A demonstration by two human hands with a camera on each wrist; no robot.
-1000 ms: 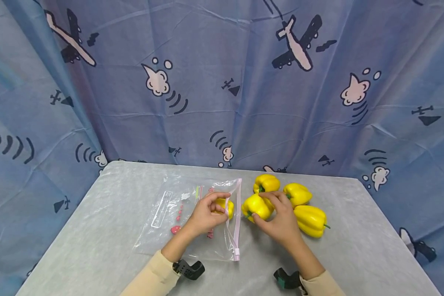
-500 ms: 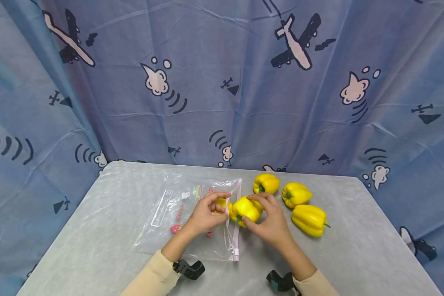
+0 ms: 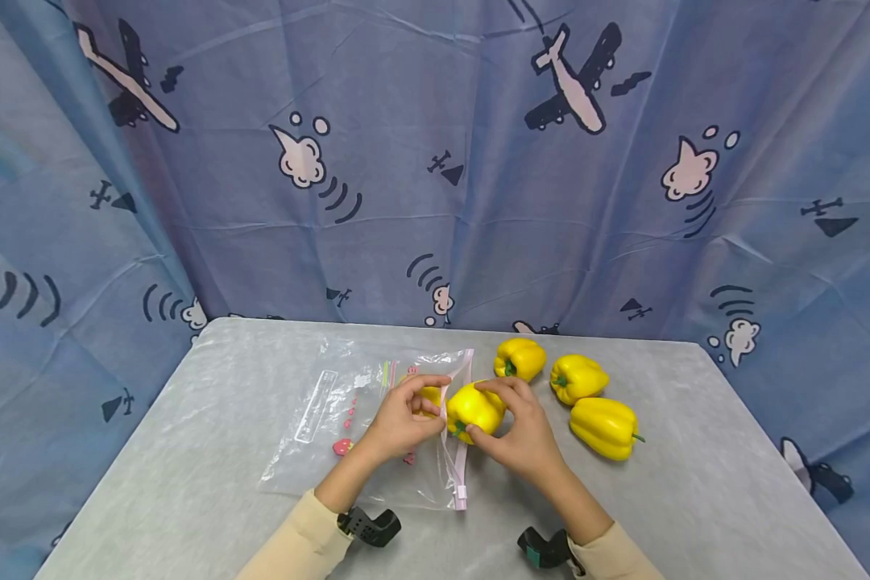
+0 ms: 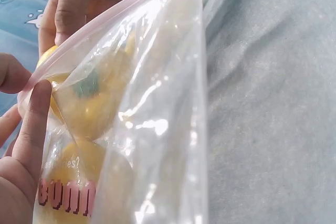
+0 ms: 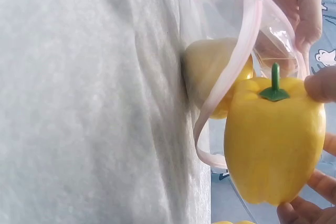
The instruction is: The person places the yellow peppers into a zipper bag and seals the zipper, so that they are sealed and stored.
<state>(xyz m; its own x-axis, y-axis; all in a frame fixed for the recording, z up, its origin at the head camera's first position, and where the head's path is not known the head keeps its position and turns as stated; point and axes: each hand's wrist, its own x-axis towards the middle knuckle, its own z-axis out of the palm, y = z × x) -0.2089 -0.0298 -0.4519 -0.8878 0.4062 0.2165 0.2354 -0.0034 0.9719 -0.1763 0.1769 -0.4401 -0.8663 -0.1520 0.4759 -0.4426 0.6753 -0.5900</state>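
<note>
My left hand [image 3: 403, 415] pinches the pink-edged mouth of a clear zip bag [image 3: 366, 475], holding its upper lip up. One yellow bell pepper [image 5: 210, 72] lies inside the bag just behind the opening. My right hand [image 3: 519, 427] grips a second yellow bell pepper [image 3: 477, 411] between thumb and fingers, its green stem showing. That pepper is right at the bag's mouth, partly overlapped by the pink zip strip [image 5: 239, 59] in the right wrist view. In the left wrist view, both peppers show blurred through the plastic.
Three more yellow bell peppers stand to the right of the bag: one at the back [image 3: 519, 358], one in the middle [image 3: 578, 379] and one nearer [image 3: 605, 428]. A white slider [image 3: 460, 492] sits at the bag's near corner. A patterned blue curtain [image 3: 377, 161] hangs behind the grey-covered table [image 3: 210, 451].
My right hand has carried its pepper leftward, away from the other peppers, to the bag's mouth. My left hand has kept its hold on the bag's lip.
</note>
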